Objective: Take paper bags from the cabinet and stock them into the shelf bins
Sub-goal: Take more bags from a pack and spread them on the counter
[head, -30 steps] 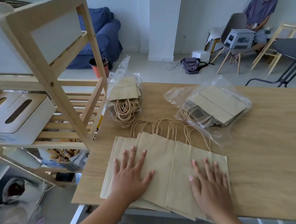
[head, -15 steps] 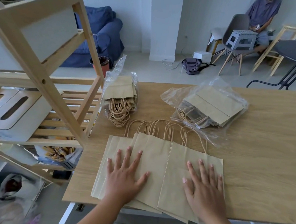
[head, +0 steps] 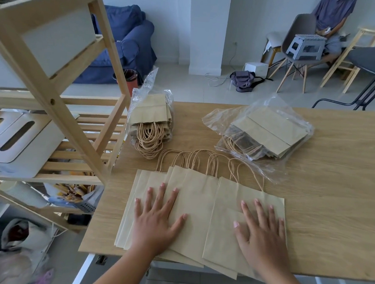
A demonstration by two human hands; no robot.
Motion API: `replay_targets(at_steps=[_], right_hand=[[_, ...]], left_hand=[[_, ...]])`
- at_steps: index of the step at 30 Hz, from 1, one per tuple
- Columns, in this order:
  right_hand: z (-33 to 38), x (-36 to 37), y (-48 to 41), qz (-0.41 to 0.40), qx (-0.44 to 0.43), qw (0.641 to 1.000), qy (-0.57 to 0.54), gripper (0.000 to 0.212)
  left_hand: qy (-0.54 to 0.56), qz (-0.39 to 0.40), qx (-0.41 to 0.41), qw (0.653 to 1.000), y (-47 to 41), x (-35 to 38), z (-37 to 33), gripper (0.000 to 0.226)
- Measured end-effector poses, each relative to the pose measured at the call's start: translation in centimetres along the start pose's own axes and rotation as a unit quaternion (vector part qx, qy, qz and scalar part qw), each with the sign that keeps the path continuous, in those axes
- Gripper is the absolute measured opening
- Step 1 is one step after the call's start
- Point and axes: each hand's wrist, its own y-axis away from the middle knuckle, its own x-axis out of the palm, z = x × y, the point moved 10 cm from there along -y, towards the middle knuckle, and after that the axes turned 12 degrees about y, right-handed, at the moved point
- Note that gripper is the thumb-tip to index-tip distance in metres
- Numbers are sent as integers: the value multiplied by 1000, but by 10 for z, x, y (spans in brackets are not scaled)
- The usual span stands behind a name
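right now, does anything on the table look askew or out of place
Yes, mildly. The loose paper bags lie fanned out and skewed rather than squared up, and their bottom corners overhang the near edge of the table. The left hand and right hand press flat on them. Nothing looks torn or spilled.

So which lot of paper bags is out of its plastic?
The fanned spread nearest the camera, lying flat under the left hand and right hand; the left bundle and right bundle behind sit in clear plastic.

I can't count paper bags (head: 197, 209): lower ones buried under top ones. Shelf (head: 51, 101) cut by left edge; its lower clutter (head: 72, 193) unreadable.
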Motion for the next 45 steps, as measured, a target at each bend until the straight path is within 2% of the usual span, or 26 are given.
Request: replay_targets(at_steps=[2, 4, 6, 8, 16, 20, 24, 27, 30, 31, 33, 35, 38, 41, 45], right_hand=[[3, -11, -4, -6, 1, 1000, -12, 73], [32, -30, -5, -28, -43, 998, -27, 72], [74, -34, 0, -32, -116, 992, -24, 71], [98, -22, 5, -5, -144, 990, -12, 71], [53, -7, -4, -2, -90, 996, 10, 76], [51, -9, -6, 2, -91, 996, 8, 79], [76, -16, -10, 30, -91, 995, -14, 75], [102, -28, -12, 14, -86, 987, -132, 77], [93, -46, -15, -25, -38, 930, -365, 63], [80, -52, -14, -43, -27, 916, -398, 58], [44, -56, -7, -86, -18, 928, -362, 54], [3, -43, 4, -98, -1, 964, -246, 57], [-33, -4, 18, -20, 42, 995, -92, 80], [-24, 5, 16, 15, 45, 998, -47, 84], [15, -3, 3, 30, 12, 998, -48, 84]], left_hand=[[36, -4, -13, 999, -1, -2, 4, 80], [65, 3, -32, 997, -4, -2, 9, 78], [79, 21, -40, 996, -6, -2, 10, 66], [102, 35, -42, 993, -7, -3, 9, 56], [98, 35, -42, 994, -5, -3, 7, 47], [102, 37, -42, 993, -5, -5, 7, 56], [154, 31, -81, 984, -9, -15, 9, 67], [144, 20, -155, 977, -8, -26, 23, 83], [113, 63, -215, 968, -4, -19, 37, 99], [105, 67, -217, 968, -3, -17, 39, 101], [100, 59, -213, 970, -2, -17, 40, 102], [103, 37, -219, 970, -2, -21, 43, 102], [157, -34, -284, 945, 1, -35, 58, 105], [202, -49, -337, 918, -2, -41, 66, 111], [237, -49, -331, 912, -12, -43, 50, 115]])
